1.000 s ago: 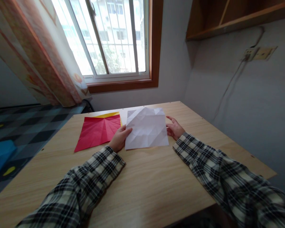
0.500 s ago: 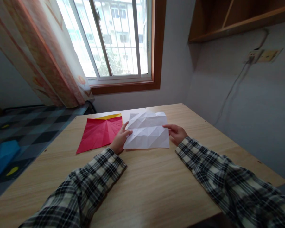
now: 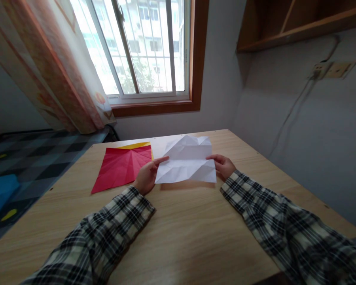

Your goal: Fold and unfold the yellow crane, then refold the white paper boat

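A creased sheet of white paper [image 3: 187,160] is held a little above the table, its folds bent into ridges. My left hand [image 3: 146,174] pinches its left edge, with a finger lying over the top and the other fingers hidden beneath. At the opposite edge, my right hand [image 3: 224,164] grips the paper between thumb and fingers. Left of it lies a red sheet of paper [image 3: 123,168] with creases fanning out from its top. A strip of yellow paper [image 3: 139,145] shows from under the red one.
Both forearms rest over a pale wooden table [image 3: 178,237]. Beyond stands a barred window [image 3: 145,47] with a curtain [image 3: 62,71]. A bed with a checked cover [image 3: 56,152] is at left, with a blue piece [image 3: 1,194] on it. A shelf [image 3: 302,33] hangs upper right.
The white paper has lifted slightly off the table and buckled more along its creases. My left finger now lies further across its top. The view has shifted slightly.
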A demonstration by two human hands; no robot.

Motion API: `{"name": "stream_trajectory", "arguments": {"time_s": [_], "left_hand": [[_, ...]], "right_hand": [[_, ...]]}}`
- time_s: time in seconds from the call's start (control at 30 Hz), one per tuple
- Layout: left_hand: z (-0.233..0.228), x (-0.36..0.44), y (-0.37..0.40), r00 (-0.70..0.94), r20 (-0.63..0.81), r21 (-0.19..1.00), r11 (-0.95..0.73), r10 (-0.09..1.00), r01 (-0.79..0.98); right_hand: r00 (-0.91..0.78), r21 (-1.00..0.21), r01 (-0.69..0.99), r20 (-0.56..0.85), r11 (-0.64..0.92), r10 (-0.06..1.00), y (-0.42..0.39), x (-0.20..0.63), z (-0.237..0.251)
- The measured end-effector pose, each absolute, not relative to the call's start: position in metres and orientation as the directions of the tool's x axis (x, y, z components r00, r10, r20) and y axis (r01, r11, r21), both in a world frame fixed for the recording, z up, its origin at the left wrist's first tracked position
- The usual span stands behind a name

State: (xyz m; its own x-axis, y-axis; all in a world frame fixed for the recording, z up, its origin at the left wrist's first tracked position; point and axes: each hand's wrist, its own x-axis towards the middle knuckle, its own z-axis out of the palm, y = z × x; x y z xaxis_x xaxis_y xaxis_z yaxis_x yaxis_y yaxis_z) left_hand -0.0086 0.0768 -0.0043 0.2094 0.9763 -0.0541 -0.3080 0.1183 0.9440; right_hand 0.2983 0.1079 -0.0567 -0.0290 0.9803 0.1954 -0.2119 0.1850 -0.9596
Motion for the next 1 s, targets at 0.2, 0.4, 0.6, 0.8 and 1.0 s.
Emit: {"name": "stream_trajectory", "arguments": {"time_s": [0.2,0.4,0.6,0.8,1.0], "left_hand": [[-0.009,-0.003,0.079,0.191,-0.061,0.946,0.118,0.98,-0.302],[-0.012,-0.002,0.078,0.131,-0.007,0.96,0.044,0.991,-0.277],[-0.013,0.001,0.078,0.023,0.064,0.974,-0.057,0.998,-0.219],[-0.013,0.001,0.076,-0.005,0.1,0.987,-0.1,0.995,-0.129],[-0.01,0.002,0.074,0.035,0.101,0.983,-0.094,0.994,-0.159]], "right_hand": [[0.023,-0.958,-0.249,0.14,0.141,0.99,0.114,0.304,-0.056],[0.017,-0.963,-0.259,0.071,0.073,0.997,0.11,0.304,-0.05],[-0.028,-0.975,-0.21,0.074,0.067,0.997,0.108,0.303,-0.046],[0.019,-0.974,-0.206,0.095,0.097,0.995,0.11,0.301,-0.051],[-0.017,-0.965,-0.231,0.133,0.126,0.991,0.11,0.301,-0.051]]}}
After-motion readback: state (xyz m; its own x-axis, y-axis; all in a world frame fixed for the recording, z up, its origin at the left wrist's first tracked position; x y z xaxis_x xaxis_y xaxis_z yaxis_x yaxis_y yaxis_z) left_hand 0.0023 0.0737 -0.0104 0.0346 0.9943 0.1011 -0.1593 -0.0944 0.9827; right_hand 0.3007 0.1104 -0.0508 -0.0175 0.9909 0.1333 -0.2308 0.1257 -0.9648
